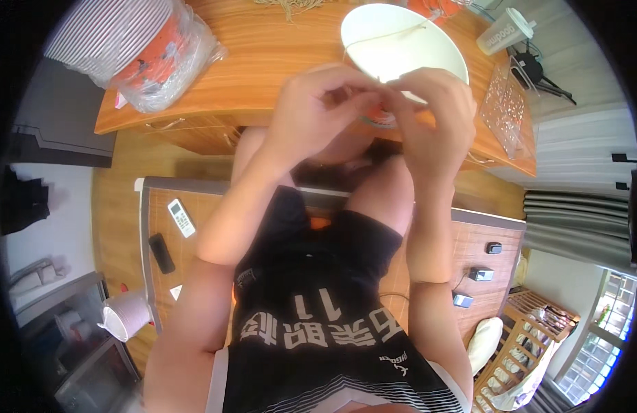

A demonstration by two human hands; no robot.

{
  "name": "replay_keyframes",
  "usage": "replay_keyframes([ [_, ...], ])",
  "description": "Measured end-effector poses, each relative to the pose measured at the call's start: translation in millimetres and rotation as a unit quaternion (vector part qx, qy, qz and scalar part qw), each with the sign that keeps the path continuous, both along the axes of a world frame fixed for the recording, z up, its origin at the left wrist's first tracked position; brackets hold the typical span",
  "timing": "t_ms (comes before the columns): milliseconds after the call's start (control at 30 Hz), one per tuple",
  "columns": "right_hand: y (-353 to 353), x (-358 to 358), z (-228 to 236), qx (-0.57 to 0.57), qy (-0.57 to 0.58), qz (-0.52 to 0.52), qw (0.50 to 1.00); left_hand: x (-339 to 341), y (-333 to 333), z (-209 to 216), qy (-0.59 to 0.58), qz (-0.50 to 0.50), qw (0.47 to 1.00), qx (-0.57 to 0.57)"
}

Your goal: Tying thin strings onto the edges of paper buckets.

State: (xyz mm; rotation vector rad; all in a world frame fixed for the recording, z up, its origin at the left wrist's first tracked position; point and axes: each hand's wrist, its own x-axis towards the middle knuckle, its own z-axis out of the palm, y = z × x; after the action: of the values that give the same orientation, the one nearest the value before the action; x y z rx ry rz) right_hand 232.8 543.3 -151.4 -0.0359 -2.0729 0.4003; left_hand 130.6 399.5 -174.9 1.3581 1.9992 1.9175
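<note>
My left hand (315, 113) and my right hand (439, 117) meet over the front edge of the wooden table. Fingertips of both are pinched together, and whatever small thing they hold is too fine and hidden to name. Just beyond them a large white bowl (394, 45) stands on the table, partly covered by my right hand. A thin tan cord (394, 33) lies across the bowl, reaching to its left rim. Below my fingers a round, reddish thing with a clear rim (381, 118) shows only in part.
Stacked white ridged dishes (112, 34) in clear plastic wrap stand at the table's left. Tan strands (291, 7) lie at the far edge. To the right are a lidded cup (504, 33) and a clear tray (507, 113). A remote (181, 217) and phone (161, 253) lie beside me.
</note>
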Motion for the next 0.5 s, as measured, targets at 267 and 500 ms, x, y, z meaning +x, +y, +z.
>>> replay_keyframes([
  [267,3.6,4.8,5.1,0.045,-0.047,0.044,0.997,2.6,-2.0,-2.5,0.035,0.030,0.999,0.012],
  [500,4.8,4.4,3.7,0.037,-0.037,0.037,0.998,6.2,-1.5,-4.6,0.128,0.070,0.989,0.038],
])
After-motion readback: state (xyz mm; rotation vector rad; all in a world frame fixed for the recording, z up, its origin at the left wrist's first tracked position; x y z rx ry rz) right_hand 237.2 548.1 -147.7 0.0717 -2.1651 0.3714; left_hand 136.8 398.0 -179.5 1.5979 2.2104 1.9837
